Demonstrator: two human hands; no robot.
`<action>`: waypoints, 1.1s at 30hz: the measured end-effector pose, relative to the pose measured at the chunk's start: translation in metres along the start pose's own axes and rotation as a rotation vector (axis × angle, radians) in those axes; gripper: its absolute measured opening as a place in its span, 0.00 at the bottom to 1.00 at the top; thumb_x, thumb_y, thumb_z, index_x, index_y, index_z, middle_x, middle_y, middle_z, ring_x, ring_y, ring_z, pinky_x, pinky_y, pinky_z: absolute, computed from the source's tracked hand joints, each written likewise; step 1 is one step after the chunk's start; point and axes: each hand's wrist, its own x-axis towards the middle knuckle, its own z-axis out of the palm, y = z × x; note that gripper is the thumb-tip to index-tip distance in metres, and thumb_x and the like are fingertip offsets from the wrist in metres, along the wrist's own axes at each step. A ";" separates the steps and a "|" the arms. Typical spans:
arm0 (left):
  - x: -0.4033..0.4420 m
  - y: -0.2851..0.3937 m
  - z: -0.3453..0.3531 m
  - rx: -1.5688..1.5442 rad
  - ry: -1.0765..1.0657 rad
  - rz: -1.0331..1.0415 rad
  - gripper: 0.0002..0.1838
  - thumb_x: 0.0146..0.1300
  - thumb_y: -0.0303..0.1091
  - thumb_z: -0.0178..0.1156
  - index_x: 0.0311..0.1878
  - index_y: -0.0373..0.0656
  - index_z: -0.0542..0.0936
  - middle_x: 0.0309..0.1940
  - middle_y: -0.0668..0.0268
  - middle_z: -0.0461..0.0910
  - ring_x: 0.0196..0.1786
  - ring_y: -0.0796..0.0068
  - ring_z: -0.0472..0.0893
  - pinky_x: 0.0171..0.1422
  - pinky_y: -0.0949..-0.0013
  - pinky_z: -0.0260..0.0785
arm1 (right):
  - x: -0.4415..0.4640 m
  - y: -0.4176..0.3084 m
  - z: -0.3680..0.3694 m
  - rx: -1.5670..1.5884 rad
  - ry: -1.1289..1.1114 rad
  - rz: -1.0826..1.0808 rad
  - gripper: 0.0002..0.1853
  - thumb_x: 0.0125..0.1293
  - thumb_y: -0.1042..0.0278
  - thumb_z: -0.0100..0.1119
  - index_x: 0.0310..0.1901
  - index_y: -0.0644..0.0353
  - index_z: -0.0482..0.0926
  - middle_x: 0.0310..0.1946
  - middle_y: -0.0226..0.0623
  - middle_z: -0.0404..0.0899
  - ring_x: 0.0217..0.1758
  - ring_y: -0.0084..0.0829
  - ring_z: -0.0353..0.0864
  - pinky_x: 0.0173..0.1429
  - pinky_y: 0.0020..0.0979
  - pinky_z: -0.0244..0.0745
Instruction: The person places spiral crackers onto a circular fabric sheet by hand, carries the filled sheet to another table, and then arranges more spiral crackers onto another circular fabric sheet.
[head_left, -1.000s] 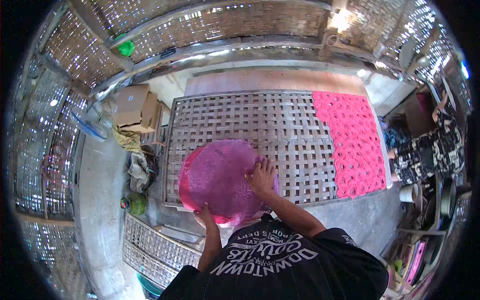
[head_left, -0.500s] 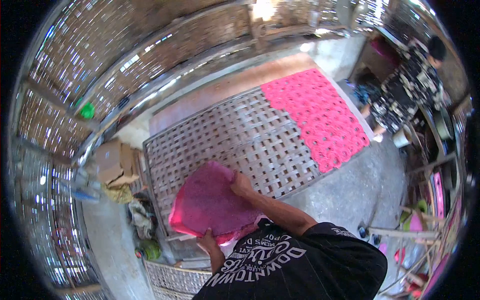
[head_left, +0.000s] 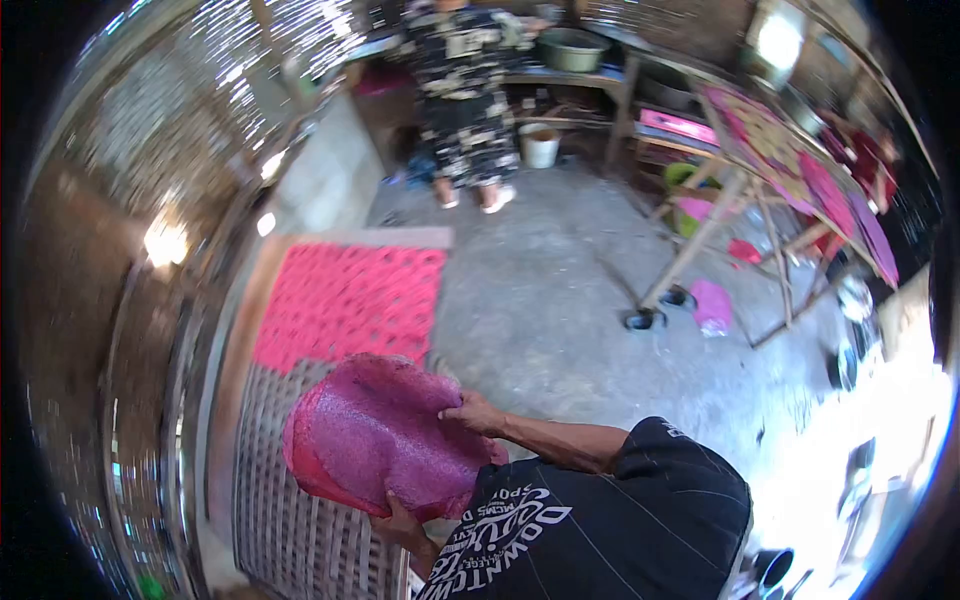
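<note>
My right hand [head_left: 475, 412] grips the right edge of a large, limp magenta sheet [head_left: 375, 430], which looks like damp cloth; a brighter pink layer shows along its left side. Lower down, my left hand [head_left: 400, 525] holds the near edge, thumb on top. The sheet hangs bent in front of my body, above a woven bamboo rack [head_left: 262, 500]. At the rack's far end lies a bright pink layer of flat, ring-like pieces [head_left: 350, 295], with dark holes between them.
A person in patterned clothes [head_left: 462, 95] stands by a bench with a basin [head_left: 572, 50]. A white bucket [head_left: 540, 147] is on the floor. On the right, a slanted wooden-legged rack [head_left: 770, 150] bears magenta sheets; another person [head_left: 870, 165] is behind it. A pink bag [head_left: 711, 306] lies nearby.
My view has swung right, bringing the slanted rack and second person into sight. Both hands have kept hold of the magenta sheet, which has turned along with my body.
</note>
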 end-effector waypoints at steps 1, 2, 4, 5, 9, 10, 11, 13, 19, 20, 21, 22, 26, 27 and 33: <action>-0.006 0.014 0.020 0.019 -0.044 0.072 0.23 0.60 0.29 0.65 0.55 0.24 0.76 0.51 0.40 0.80 0.50 0.48 0.81 0.56 0.54 0.71 | -0.011 -0.003 -0.028 -0.009 0.057 -0.068 0.22 0.62 0.73 0.62 0.59 0.66 0.76 0.50 0.36 0.82 0.50 0.28 0.79 0.57 0.32 0.74; -0.013 0.029 0.038 0.041 -0.080 0.141 0.22 0.60 0.29 0.65 0.55 0.24 0.76 0.51 0.40 0.80 0.50 0.49 0.81 0.56 0.55 0.72 | -0.022 -0.007 -0.054 -0.020 0.107 -0.128 0.22 0.63 0.73 0.61 0.60 0.65 0.75 0.51 0.36 0.80 0.50 0.28 0.79 0.55 0.32 0.75; -0.022 0.040 0.073 0.022 -0.186 0.237 0.23 0.61 0.28 0.64 0.56 0.25 0.76 0.51 0.42 0.80 0.50 0.50 0.81 0.57 0.56 0.71 | -0.052 -0.025 -0.093 -0.082 0.217 -0.188 0.21 0.65 0.73 0.59 0.60 0.64 0.74 0.52 0.35 0.79 0.49 0.28 0.79 0.54 0.33 0.76; -0.023 0.037 0.098 -0.014 -0.262 0.263 0.23 0.61 0.28 0.64 0.58 0.26 0.75 0.52 0.44 0.80 0.51 0.51 0.81 0.59 0.56 0.70 | -0.077 -0.050 -0.106 -0.132 0.281 -0.184 0.20 0.66 0.72 0.58 0.60 0.63 0.75 0.51 0.35 0.80 0.49 0.28 0.79 0.54 0.33 0.76; -0.050 0.080 0.168 -0.198 -0.589 0.451 0.22 0.62 0.27 0.63 0.58 0.28 0.75 0.51 0.47 0.81 0.51 0.55 0.80 0.60 0.60 0.69 | -0.130 -0.058 -0.185 -0.185 0.482 0.077 0.18 0.68 0.67 0.57 0.57 0.64 0.75 0.44 0.34 0.82 0.47 0.29 0.80 0.52 0.33 0.76; -0.060 0.093 0.185 -0.236 -0.629 0.480 0.20 0.62 0.27 0.63 0.56 0.28 0.75 0.50 0.48 0.81 0.50 0.57 0.81 0.59 0.61 0.69 | -0.151 -0.062 -0.195 -0.345 0.601 -0.159 0.19 0.67 0.64 0.57 0.56 0.64 0.75 0.38 0.35 0.83 0.42 0.30 0.81 0.47 0.34 0.76; -0.070 0.106 0.200 -0.273 -0.669 0.506 0.19 0.62 0.27 0.63 0.55 0.28 0.76 0.49 0.49 0.82 0.49 0.58 0.81 0.58 0.61 0.70 | -0.171 -0.080 -0.195 -0.335 0.701 -0.059 0.19 0.67 0.64 0.57 0.56 0.64 0.75 0.37 0.36 0.83 0.41 0.30 0.82 0.47 0.35 0.76; -0.092 0.131 0.226 -0.273 -0.730 0.546 0.16 0.61 0.26 0.63 0.51 0.28 0.78 0.44 0.50 0.83 0.45 0.58 0.82 0.54 0.61 0.71 | -0.200 -0.109 -0.201 -0.297 0.888 0.144 0.19 0.67 0.64 0.57 0.55 0.65 0.76 0.36 0.38 0.83 0.40 0.30 0.82 0.47 0.35 0.76; -0.140 0.186 0.286 -0.182 -0.974 0.635 0.12 0.61 0.25 0.63 0.46 0.27 0.80 0.36 0.51 0.84 0.38 0.60 0.83 0.46 0.61 0.73 | -0.225 -0.063 -0.253 -0.236 1.227 -0.255 0.16 0.66 0.67 0.57 0.52 0.63 0.78 0.37 0.36 0.84 0.44 0.25 0.80 0.49 0.33 0.75; -0.140 0.180 0.306 -0.204 -1.035 0.672 0.12 0.61 0.26 0.63 0.46 0.28 0.80 0.36 0.51 0.85 0.38 0.60 0.83 0.46 0.61 0.73 | -0.226 -0.061 -0.259 -0.206 1.285 -0.321 0.15 0.66 0.68 0.57 0.52 0.63 0.78 0.37 0.34 0.84 0.42 0.25 0.80 0.48 0.33 0.75; -0.146 0.186 0.322 -0.228 -1.097 0.704 0.12 0.62 0.26 0.63 0.46 0.28 0.80 0.37 0.51 0.85 0.38 0.61 0.83 0.46 0.61 0.73 | -0.226 -0.058 -0.265 -0.182 1.343 -0.386 0.15 0.66 0.69 0.57 0.52 0.63 0.78 0.38 0.32 0.84 0.41 0.24 0.80 0.47 0.33 0.75; -0.152 0.193 0.336 -0.244 -1.144 0.748 0.12 0.62 0.26 0.63 0.45 0.28 0.80 0.36 0.51 0.85 0.38 0.61 0.83 0.46 0.61 0.73 | -0.228 -0.056 -0.273 -0.160 1.399 -0.448 0.14 0.66 0.69 0.57 0.51 0.63 0.79 0.38 0.30 0.83 0.40 0.24 0.80 0.46 0.33 0.75; -0.192 0.236 0.375 -0.243 -1.315 0.804 0.10 0.62 0.26 0.63 0.43 0.28 0.80 0.36 0.52 0.85 0.37 0.63 0.83 0.45 0.62 0.73 | -0.243 -0.065 -0.294 0.013 1.542 -0.449 0.13 0.66 0.72 0.55 0.52 0.62 0.79 0.38 0.25 0.81 0.38 0.22 0.79 0.43 0.30 0.75; -0.204 0.249 0.388 -0.236 -1.354 0.796 0.10 0.62 0.26 0.63 0.43 0.28 0.80 0.36 0.53 0.85 0.37 0.63 0.84 0.45 0.62 0.73 | -0.247 -0.071 -0.302 0.076 1.586 -0.438 0.13 0.66 0.72 0.55 0.52 0.61 0.78 0.37 0.25 0.81 0.38 0.22 0.79 0.43 0.29 0.74; -0.265 0.308 0.447 -0.303 -1.688 0.920 0.09 0.63 0.26 0.61 0.43 0.30 0.80 0.27 0.59 0.82 0.31 0.77 0.76 0.38 0.67 0.69 | -0.269 -0.089 -0.339 0.197 1.859 -0.529 0.14 0.64 0.73 0.55 0.52 0.62 0.79 0.37 0.26 0.80 0.39 0.20 0.77 0.44 0.27 0.73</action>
